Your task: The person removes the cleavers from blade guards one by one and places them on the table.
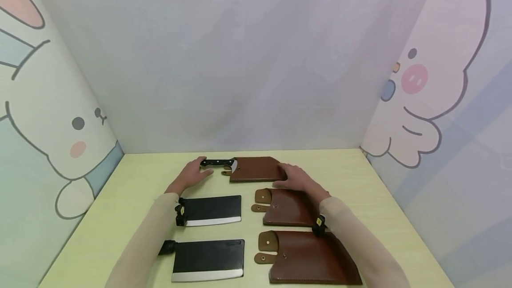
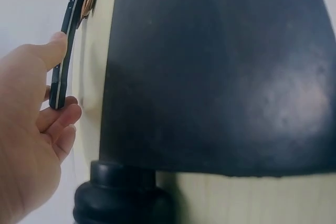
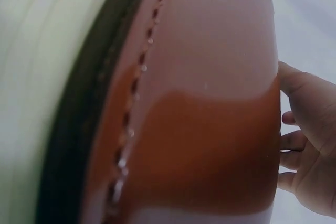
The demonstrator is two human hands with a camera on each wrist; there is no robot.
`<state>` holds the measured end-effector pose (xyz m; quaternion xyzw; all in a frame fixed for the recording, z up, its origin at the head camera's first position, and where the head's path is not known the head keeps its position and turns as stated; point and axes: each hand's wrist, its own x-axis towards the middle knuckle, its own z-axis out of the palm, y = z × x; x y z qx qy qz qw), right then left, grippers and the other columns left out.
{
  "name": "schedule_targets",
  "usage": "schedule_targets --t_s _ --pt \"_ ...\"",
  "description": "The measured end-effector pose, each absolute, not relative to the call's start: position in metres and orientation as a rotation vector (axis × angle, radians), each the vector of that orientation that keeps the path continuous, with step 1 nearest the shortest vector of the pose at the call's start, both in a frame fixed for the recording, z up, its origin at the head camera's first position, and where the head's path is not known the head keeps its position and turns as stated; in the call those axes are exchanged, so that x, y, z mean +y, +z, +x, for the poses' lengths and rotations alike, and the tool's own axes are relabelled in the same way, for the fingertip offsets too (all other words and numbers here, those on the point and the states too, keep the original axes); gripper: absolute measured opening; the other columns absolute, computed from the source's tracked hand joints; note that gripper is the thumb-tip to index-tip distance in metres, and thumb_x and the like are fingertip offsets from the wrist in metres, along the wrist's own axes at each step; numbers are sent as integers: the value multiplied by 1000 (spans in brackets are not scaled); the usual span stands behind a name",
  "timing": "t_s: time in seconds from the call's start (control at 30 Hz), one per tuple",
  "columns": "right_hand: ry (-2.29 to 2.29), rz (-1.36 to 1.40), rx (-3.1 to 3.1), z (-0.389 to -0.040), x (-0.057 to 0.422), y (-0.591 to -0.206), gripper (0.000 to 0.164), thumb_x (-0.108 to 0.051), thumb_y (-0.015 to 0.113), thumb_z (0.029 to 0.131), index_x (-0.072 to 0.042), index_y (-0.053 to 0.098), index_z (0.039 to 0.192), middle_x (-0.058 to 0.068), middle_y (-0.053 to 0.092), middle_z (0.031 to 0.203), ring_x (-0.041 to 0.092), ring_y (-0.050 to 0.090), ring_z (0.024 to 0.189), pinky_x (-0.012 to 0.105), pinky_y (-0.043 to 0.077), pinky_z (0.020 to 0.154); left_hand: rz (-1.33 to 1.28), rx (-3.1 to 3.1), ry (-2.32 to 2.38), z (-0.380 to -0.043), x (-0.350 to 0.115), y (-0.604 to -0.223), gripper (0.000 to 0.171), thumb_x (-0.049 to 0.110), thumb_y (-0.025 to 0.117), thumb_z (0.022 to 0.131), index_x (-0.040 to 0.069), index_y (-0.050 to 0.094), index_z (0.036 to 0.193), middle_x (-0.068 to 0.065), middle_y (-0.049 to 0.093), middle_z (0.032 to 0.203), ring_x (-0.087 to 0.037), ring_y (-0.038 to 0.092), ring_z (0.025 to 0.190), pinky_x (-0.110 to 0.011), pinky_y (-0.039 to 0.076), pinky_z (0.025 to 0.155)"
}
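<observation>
At the back of the table lies a cleaver with a black riveted handle (image 1: pixel 217 162), its blade inside a brown leather sheath (image 1: pixel 256 169); a strip of bare metal shows at the sheath's mouth. My left hand (image 1: pixel 191 174) holds the handle's end. In the left wrist view its thumb is against the handle (image 2: pixel 62 61) and its fingers are bent near the butt. My right hand (image 1: pixel 296 178) grips the sheath's far right end, thumb by the front edge. In the right wrist view a nearer brown sheath (image 3: pixel 210 140) covers the fingertips of that hand (image 3: pixel 312 140).
Two black-bladed cleavers lie on the left, one in the middle row (image 1: pixel 214 209) and one in front (image 1: pixel 210 259). Opposite them on the right are two brown sheaths, a middle one (image 1: pixel 290 210) and a front one (image 1: pixel 312 257), beneath my right forearm. Cartoon-printed walls border the table.
</observation>
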<state>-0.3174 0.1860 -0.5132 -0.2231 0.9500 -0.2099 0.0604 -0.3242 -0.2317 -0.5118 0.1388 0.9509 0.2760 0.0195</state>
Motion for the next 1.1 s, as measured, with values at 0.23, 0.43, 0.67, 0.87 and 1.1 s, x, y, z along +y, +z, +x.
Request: schedule_targets --t_s 0.23,0.43,0.67,0.87,1.1 --pt "-634 -730 2910 -321 185 -516 76 -40 78 92 0 47 150 19 58 141 37 59 125 53 50 101 437 2933 843 -324 -230 -509 73 36 59 105 -13 32 152 -38 41 149 -55 41 137 -64 34 112" --pt "-636 -726 2963 -324 186 -520 67 -36 81 90 -2 57 142 15 66 131 32 66 113 48 54 92 435 2912 822 -325 -227 -509 73 34 59 105 -13 30 152 -37 39 151 -53 38 140 -62 33 115" --pt "-641 -711 3005 -323 187 -517 68 -38 84 86 -1 61 138 15 69 126 30 67 108 46 55 88 434 2891 896 -321 -225 -501 71 29 60 105 -12 30 153 -36 41 150 -50 51 130 -61 42 107" --pt "-691 -721 3011 -320 189 -509 70 -36 86 84 2 61 137 19 69 125 33 68 108 49 55 88 448 2934 967 -318 -225 -497 65 27 62 104 -9 36 151 -33 53 140 -44 61 118 -58 49 99" --pt "-680 -724 3046 -316 194 -502 72 -38 86 84 2 60 138 19 68 128 34 67 110 49 55 90 431 2980 1044 -315 -225 -492 53 25 68 101 -6 51 140 -25 66 119 -37 67 104 -54 54 90"
